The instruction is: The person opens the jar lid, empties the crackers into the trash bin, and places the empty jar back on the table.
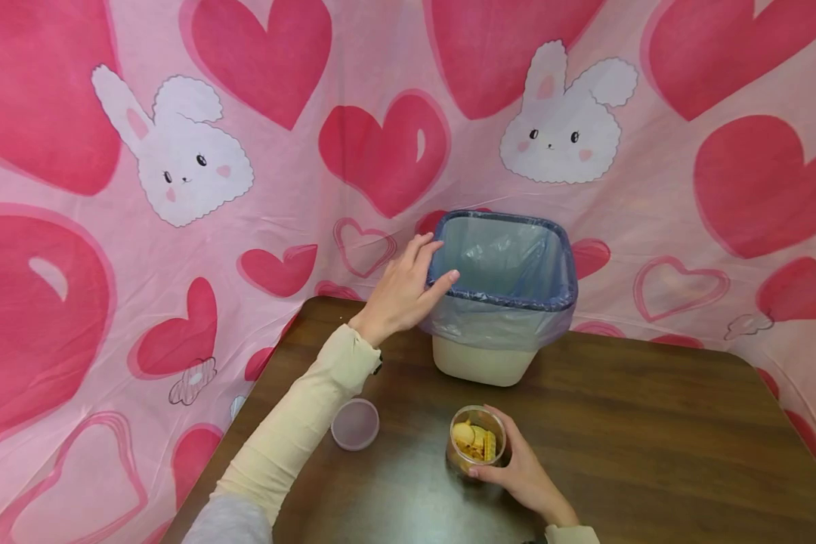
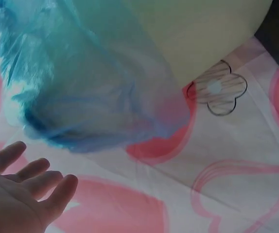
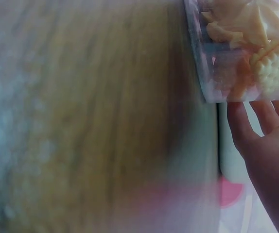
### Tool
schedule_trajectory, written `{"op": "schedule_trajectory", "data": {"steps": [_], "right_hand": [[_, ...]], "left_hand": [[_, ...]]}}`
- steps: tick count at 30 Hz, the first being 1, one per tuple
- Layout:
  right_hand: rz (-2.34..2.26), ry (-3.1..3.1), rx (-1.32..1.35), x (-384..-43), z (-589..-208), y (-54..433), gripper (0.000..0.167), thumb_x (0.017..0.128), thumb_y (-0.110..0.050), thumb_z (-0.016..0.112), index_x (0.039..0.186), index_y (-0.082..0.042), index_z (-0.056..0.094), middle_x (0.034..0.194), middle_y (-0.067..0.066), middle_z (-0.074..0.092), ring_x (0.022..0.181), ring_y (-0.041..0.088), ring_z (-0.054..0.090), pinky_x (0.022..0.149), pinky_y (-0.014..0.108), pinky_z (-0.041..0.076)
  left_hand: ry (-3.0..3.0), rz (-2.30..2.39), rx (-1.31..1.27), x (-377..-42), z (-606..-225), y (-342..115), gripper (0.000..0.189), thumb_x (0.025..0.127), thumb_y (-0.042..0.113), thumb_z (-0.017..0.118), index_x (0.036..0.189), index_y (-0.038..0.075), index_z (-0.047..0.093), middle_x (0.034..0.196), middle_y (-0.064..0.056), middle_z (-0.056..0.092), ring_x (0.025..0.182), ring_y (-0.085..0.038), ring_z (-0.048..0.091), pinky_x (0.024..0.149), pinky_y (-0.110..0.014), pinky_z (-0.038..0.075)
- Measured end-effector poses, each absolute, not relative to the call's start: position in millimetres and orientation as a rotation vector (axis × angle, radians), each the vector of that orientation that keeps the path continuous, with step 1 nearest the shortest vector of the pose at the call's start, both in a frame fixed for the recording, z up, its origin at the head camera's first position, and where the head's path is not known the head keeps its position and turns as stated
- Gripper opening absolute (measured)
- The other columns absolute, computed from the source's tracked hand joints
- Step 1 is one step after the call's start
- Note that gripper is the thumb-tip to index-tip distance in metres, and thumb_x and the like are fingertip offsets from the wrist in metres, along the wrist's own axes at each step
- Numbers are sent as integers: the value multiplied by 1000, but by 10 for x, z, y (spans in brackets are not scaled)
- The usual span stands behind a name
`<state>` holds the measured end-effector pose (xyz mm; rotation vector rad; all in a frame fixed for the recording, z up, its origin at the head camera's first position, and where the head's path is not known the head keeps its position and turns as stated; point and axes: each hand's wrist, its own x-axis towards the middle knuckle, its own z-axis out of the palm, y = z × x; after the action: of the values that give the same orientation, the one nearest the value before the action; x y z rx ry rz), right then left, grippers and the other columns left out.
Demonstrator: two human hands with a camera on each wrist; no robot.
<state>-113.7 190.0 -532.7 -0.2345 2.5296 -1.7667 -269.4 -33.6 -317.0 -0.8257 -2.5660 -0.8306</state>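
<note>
My right hand (image 1: 522,470) grips an uncovered clear plastic jar (image 1: 457,461) from its right side, the thumb at the near side. Crackers and other pale snack pieces (image 1: 476,441) fill part of it; a ridged cracker (image 3: 274,65) shows through the wall in the right wrist view. My left hand (image 1: 404,291) is beside the left rim of a cream bin (image 1: 484,366), its fingers loosely spread and holding nothing. In the left wrist view, those fingers are apart from the bluish bag (image 2: 105,111) lining the bin. A round translucent lid (image 1: 355,425) lies on the table, left of the jar.
The bin stands at the back of the brown wooden table (image 1: 653,438), its mouth open and the bag folded over the rim. Behind the table hangs a pink cloth (image 1: 279,174) with hearts and rabbit heads.
</note>
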Motion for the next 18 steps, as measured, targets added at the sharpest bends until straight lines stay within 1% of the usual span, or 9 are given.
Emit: {"op": "schedule_trajectory", "data": {"steps": [5,10,15,18], "right_hand": [[-1750,2528,-220,-1139,-5317,1891,95,67,-23,88,146,-18,36,139,3,51,124,19,49,100,23,37],[-1743,2533,-213,-1140,-5297,1885,96,67,-24,89,146,-18,36,139,3,52,125,20,49,101,23,36],[-1737,2539,-225,-1134,-5288,1891,96,68,-24,88,147,-17,35,140,4,51,127,23,47,102,22,35],[-1735,2539,-210,-1123,-5285,1894,95,68,-24,88,147,-19,35,140,4,51,127,23,47,103,21,34]], "left_hand": [[-2630,-866,-804,-2730,-3221,-242,67,96,55,43,147,12,36,157,-10,28,147,-26,24,113,-56,29],[-2657,-862,-783,-2784,-3291,-186,70,95,58,41,148,13,35,159,-7,25,151,-27,13,115,-55,24],[-2694,-877,-798,-2813,-3363,-165,73,94,60,42,148,12,35,159,-7,23,152,-26,5,118,-54,18],[-2701,-932,-796,-2820,-3402,-145,72,94,60,43,146,10,38,159,-8,24,152,-24,3,119,-52,18]]}}
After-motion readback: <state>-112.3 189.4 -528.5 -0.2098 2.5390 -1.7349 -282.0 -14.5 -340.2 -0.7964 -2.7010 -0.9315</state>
